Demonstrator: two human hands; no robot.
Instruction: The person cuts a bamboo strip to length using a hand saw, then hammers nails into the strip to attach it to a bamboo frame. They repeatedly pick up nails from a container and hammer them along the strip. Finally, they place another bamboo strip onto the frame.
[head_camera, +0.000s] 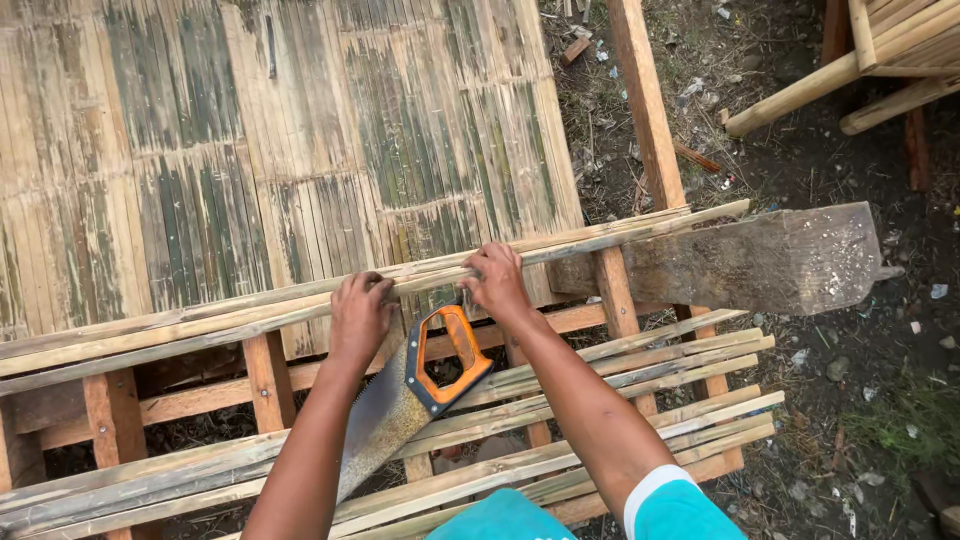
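The saw blade (375, 425) vanishes behind the left forearm below the grip; left of it, the bamboo slats (200, 320) run off the frame edge.

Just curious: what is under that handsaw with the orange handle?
The handsaw lies across bamboo slats on a wooden frame. Dark ground shows through gaps; what lies directly beneath the blade is hidden.

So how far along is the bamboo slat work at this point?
Done: split bamboo slats already lie across the near part of the wooden frame. In hand: the left hand and right hand both press on a long slat bundle over the frame; the orange-handled handsaw rests beside them, held by neither. Left: the frame between the two slat groups is uncovered.
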